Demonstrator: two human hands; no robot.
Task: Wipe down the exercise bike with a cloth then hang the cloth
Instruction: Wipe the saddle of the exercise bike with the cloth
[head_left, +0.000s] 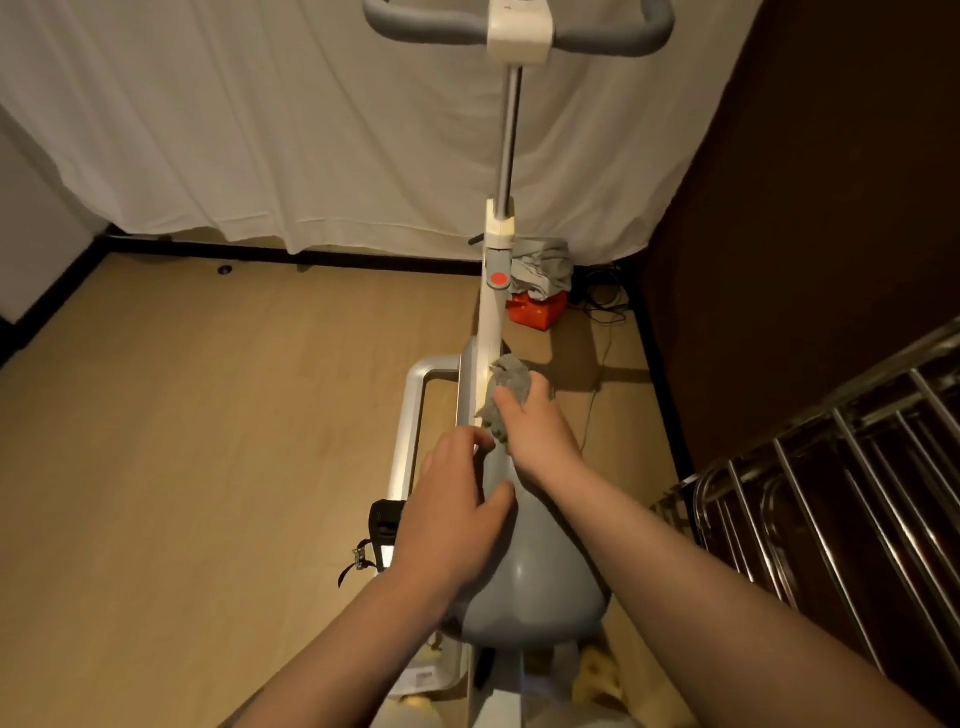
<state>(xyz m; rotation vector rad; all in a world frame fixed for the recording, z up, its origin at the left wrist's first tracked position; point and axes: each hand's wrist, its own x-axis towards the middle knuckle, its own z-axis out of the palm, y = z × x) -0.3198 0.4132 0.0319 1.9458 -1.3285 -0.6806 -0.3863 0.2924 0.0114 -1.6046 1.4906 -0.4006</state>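
Right now the right hand (537, 421) presses a bunched grey cloth (506, 387) against the white frame (491, 332) of the exercise bike (498, 249), just ahead of the grey saddle (535, 577).

Its fingers are curled round the cloth, which is wadded up between palm and frame, on the frame's right side where it slopes down toward the seat. The left hand (452, 504) rests on the saddle's narrow front end, fingers spread and fairly straight, thumb lying over the nose, holding nothing. Up top the grey handlebars (421, 26) sit against a white curtain (260, 130). A metal drying rack (831, 493) stands at the right edge of the wooden floor (182, 415), and a red box (537, 312) with grey fabric heaped on it sits in the floor's far corner.
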